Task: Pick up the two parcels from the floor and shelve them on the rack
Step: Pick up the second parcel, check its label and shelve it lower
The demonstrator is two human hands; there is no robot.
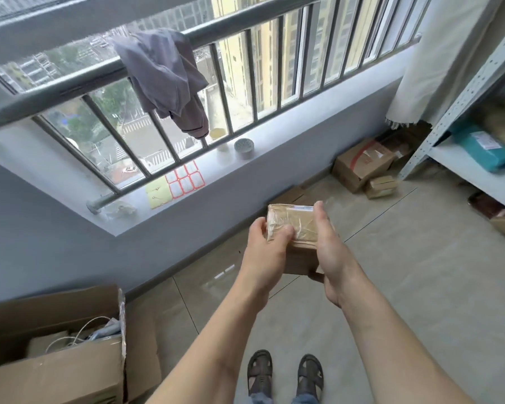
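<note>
Here, head view: the left hand point(267, 243) and right hand point(330, 246) grasp a taped parcel point(296, 225) above the floor point(420, 272), long axis pointing away toward the window; its underside is hidden. The rack point(475, 173) is cut off at right.

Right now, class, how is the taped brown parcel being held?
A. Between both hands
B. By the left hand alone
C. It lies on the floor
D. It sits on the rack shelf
A: the left hand and the right hand grip opposite sides of the parcel, raised above the floor.
</note>
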